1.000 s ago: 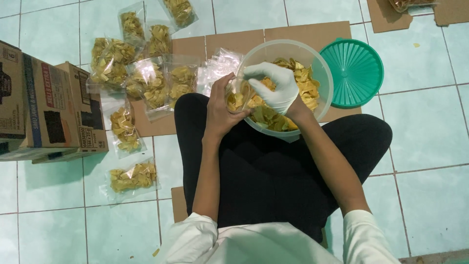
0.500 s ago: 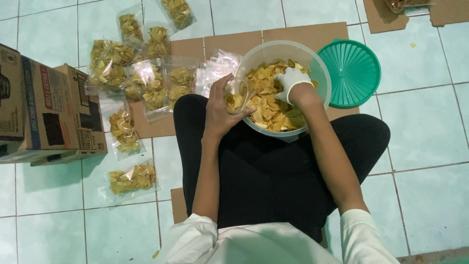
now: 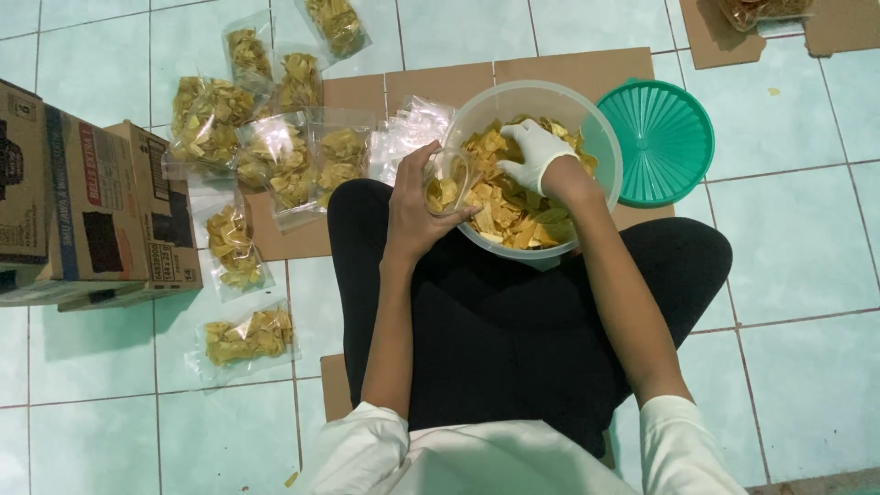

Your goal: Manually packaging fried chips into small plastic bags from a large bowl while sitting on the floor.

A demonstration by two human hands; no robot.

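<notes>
At centre frame the clear tub (image 3: 600, 151) of yellow chips (image 3: 500, 206) rests against the lap; the gloved right hand (image 3: 533, 154) closes loosely on brittle, light chips; the left hand (image 3: 412, 215) pinches a thin, slippery clear bag (image 3: 449, 179) open by its mouth, at the tub's left rim.

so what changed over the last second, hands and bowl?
The right hand in its white glove moved from the open clear plastic bag, near the left hand, to the far side of the round translucent bowl, and now rests on the yellow chips. The left hand kept holding that small clear plastic bag at the bowl's rim. Bowl, green ribbed lid and filled bags on the floor stayed put.
</notes>
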